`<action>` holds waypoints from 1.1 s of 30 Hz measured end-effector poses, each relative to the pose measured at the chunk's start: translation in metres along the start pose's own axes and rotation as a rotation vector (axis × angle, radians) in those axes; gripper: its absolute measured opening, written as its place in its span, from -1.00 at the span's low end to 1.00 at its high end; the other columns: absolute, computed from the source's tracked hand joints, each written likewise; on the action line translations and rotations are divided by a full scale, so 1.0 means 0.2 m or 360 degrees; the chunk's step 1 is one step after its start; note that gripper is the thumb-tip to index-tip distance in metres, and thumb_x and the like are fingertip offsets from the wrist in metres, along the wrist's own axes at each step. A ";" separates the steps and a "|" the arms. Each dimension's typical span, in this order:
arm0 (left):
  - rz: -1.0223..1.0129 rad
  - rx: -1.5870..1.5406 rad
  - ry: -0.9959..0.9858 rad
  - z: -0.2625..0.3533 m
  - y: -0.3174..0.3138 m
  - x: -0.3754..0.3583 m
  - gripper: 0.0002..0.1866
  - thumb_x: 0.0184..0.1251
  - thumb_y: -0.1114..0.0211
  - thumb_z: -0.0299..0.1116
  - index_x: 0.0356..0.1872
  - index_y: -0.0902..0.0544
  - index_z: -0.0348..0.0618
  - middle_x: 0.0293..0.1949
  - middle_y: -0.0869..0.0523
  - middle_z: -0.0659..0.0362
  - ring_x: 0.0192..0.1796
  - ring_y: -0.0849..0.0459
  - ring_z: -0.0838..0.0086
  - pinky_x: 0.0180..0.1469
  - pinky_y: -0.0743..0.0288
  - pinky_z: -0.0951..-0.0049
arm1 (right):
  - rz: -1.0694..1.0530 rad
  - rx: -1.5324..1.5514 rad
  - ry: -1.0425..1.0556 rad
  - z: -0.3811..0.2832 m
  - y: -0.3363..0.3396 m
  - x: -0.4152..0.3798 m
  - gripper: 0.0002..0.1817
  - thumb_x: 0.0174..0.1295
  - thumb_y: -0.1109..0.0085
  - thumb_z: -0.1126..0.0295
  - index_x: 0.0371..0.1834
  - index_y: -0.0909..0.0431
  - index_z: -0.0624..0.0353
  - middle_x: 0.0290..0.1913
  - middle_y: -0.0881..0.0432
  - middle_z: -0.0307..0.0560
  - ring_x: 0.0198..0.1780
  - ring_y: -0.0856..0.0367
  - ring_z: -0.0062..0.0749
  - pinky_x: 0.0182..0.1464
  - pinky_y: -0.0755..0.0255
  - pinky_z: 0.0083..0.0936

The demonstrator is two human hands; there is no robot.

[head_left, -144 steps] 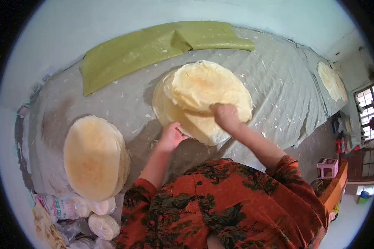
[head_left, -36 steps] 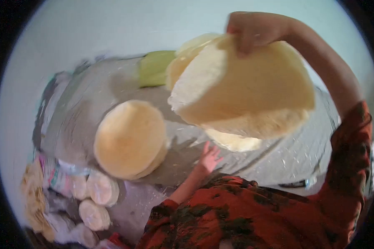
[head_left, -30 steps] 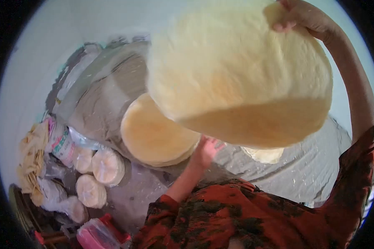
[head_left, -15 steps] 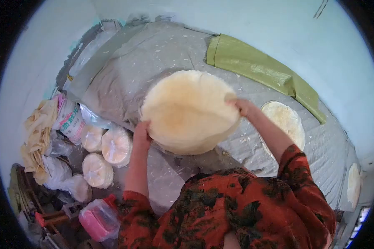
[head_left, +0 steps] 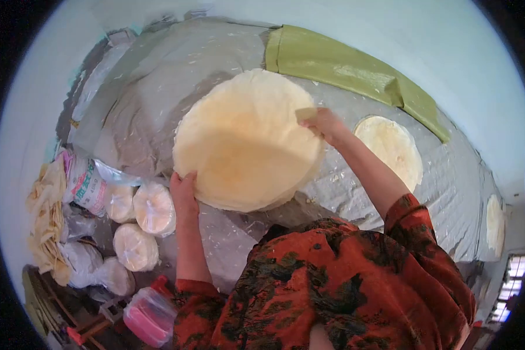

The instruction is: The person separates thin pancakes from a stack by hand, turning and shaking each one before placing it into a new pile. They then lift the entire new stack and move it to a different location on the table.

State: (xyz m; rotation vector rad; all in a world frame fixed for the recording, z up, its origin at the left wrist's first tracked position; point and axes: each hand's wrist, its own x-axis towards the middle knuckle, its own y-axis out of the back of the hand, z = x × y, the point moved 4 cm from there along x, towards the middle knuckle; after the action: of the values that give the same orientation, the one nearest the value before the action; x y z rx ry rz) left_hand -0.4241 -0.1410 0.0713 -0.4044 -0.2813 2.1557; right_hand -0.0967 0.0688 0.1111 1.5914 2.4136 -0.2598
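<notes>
A large, pale round flatbread (head_left: pixel 245 146), thin and browned toward its middle, lies in front of me, with layered edges showing along its near side. My left hand (head_left: pixel 184 191) grips its near-left edge, thumb on top and the other fingers hidden beneath. At the right edge, my right hand (head_left: pixel 325 125) pinches the flatbread, and a small flap of it is folded over by the fingertips. Farther right, beyond my right forearm, another round flatbread (head_left: pixel 391 149) rests on the grey sheet (head_left: pixel 356 192).
Several bagged stacks of round flatbread (head_left: pixel 154 207) sit at the left, by a printed sack (head_left: pixel 87 184) and crumpled tan sheets (head_left: pixel 45 221). A pink bundle in clear plastic (head_left: pixel 149 315) is at lower left. Folded green cloth (head_left: pixel 344 67) runs along the back wall.
The flatbread's far side has risen in view, showing more of its face. Both hands keep hold at its edges. The whole scene has shifted slightly up and left.
</notes>
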 end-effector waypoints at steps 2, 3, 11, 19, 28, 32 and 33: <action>-0.0001 0.0198 0.0014 -0.12 0.09 0.07 -0.63 0.11 -0.17 -0.55 0.00 -0.44 -0.34 -0.06 -0.59 0.07 -0.06 -0.57 0.43 0.00 -0.42 0.47 | 0.0181 -0.0720 -0.0128 0.20 0.09 0.10 -0.69 -0.14 -0.35 0.38 -0.34 -0.58 0.35 -0.44 -0.63 -0.10 -0.44 -0.59 -0.40 -0.40 -0.48 -0.48; -0.0003 0.0199 0.0013 -0.12 0.08 0.07 -0.63 0.11 -0.17 -0.55 0.00 -0.44 -0.34 -0.06 -0.59 0.07 -0.06 -0.57 0.43 0.00 -0.42 0.47 | 0.0162 -0.0651 -0.0073 0.25 0.07 0.10 -0.70 -0.19 -0.37 0.31 -0.47 -0.59 0.32 -0.56 -0.59 -0.14 -0.55 -0.53 -0.42 -0.48 -0.42 -0.43; 0.0664 0.0187 -0.0307 -0.12 0.16 -0.07 -0.33 0.24 -0.17 -0.41 0.29 -0.04 -0.38 0.28 -0.18 -0.09 0.28 -0.25 0.25 0.27 -0.15 0.33 | 0.0880 -0.0435 0.0205 0.32 0.20 -0.03 -0.40 0.09 -0.19 0.05 0.05 -0.35 0.30 -0.06 -0.51 -0.02 -0.12 -0.49 -0.37 -0.12 -0.38 -0.41; 0.0441 0.1269 -0.0559 -0.19 0.04 -0.11 -0.19 0.18 -0.22 -0.24 0.33 0.02 -0.34 0.35 -0.02 -0.15 0.39 -0.01 0.07 0.37 0.10 0.17 | 0.0630 -0.0533 -0.0110 0.42 0.02 -0.06 -0.24 0.15 -0.09 -0.03 0.26 -0.16 0.31 0.24 -0.27 0.21 0.26 -0.25 -0.06 0.25 -0.18 -0.34; -0.0122 0.2743 -0.1063 0.05 -0.25 -0.01 -0.23 0.17 -0.19 0.01 0.36 -0.11 0.00 0.40 0.04 -0.06 0.42 0.11 -0.05 0.29 0.10 -0.19 | 0.0357 -0.2110 0.0999 0.01 -0.32 -0.31 -0.17 0.10 -0.02 -0.17 0.37 -0.06 0.05 0.40 0.02 0.12 0.43 0.13 0.01 0.32 0.18 0.13; -0.0108 0.3176 -0.0796 -0.16 -0.18 0.04 -0.21 0.20 -0.05 0.17 0.39 -0.05 0.09 0.41 0.09 -0.05 0.41 0.10 -0.07 0.23 0.06 -0.27 | 0.0000 -0.2091 0.0964 0.37 -0.36 -0.37 -0.21 0.14 0.03 -0.16 0.37 -0.07 0.01 0.43 0.09 0.08 0.46 0.22 -0.04 0.35 0.32 0.13; -0.0147 0.3117 -0.0847 -0.18 -0.14 0.05 -0.21 0.21 -0.04 0.17 0.39 -0.04 0.09 0.41 0.10 -0.05 0.41 0.11 -0.07 0.21 0.05 -0.29 | 0.0023 -0.2003 0.1025 0.37 -0.36 -0.38 -0.23 0.15 0.03 -0.15 0.36 -0.10 0.02 0.43 0.10 0.08 0.46 0.23 -0.05 0.35 0.33 0.12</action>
State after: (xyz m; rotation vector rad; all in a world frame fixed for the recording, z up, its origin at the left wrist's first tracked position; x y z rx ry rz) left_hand -0.3946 -0.1142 0.0455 1.2260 1.3993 1.4600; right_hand -0.1265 -0.0459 0.0628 1.0751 2.0287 1.6318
